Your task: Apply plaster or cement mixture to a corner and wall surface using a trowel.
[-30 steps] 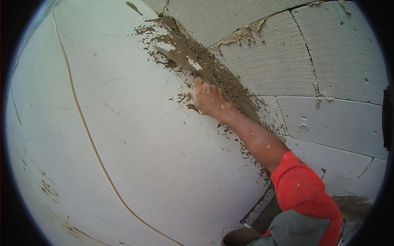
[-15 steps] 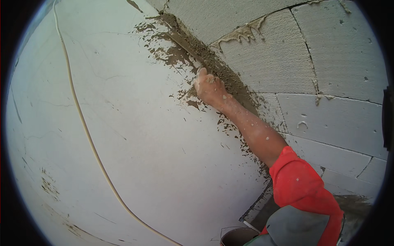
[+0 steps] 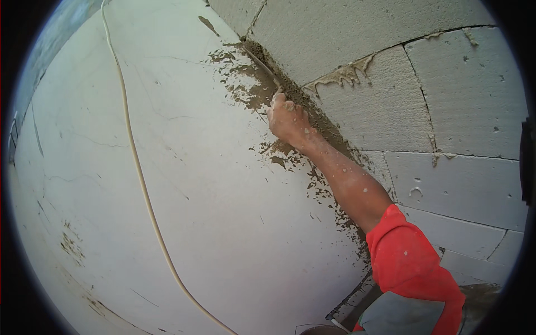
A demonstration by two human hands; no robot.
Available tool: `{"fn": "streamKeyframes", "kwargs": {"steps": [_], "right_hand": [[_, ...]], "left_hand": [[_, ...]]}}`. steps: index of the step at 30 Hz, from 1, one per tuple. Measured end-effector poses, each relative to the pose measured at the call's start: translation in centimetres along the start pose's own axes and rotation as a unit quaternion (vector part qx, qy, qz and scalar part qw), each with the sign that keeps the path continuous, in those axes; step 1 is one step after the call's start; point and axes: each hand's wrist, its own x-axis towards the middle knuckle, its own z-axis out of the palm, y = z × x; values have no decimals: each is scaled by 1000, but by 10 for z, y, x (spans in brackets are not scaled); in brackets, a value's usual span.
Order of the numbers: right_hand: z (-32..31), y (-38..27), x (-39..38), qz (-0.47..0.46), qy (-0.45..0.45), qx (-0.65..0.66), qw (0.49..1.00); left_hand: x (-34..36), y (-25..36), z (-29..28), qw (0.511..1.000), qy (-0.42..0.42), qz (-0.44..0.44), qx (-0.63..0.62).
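Observation:
My right hand [image 3: 288, 120], spotted with dried mortar, is closed around a trowel. Its handle is hidden in my fist. The narrow metal blade [image 3: 264, 68] lies edge-on along the corner, against a strip of wet grey-brown mortar [image 3: 321, 114]. That strip runs down the joint between a smooth white wall [image 3: 195, 223] on the left and a wall of pale blocks [image 3: 368, 89] on the right. Smears and flecks of mortar mark the white surface beside my knuckles. My left hand is out of the picture.
A cream-coloured hose or cable [image 3: 139, 173] hangs down across the white wall. At the lower edge, the dark rim of a bucket [image 3: 324, 331] just shows near my red sleeve [image 3: 399, 251]. Hardened mortar drips [image 3: 349, 72] stick out from a block joint.
My right hand and the trowel have slid farther up along the corner, closer to the mortar's top end. The whole view has shifted, and less of the bucket shows.

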Motion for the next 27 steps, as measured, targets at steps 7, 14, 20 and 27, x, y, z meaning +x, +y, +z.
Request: {"fn": "streamKeyframes", "kwargs": {"steps": [7, 14, 20, 27], "right_hand": [[2, -29, 14, -129, -69, -51, 988], [-7, -51, 34, -65, -1, 13, 998], [-5, -63, 50, -85, 18, -3, 996], [-4, -72, 105, -74, -73, -10, 994]], "left_hand": [[3, 2, 0, 1000, 2, -6, -4], [3, 2, -1, 1000, 5, -7, -4], [7, 5, 0, 1000, 4, -11, -8], [10, 2, 1, 1000, -4, -16, -11]]}}
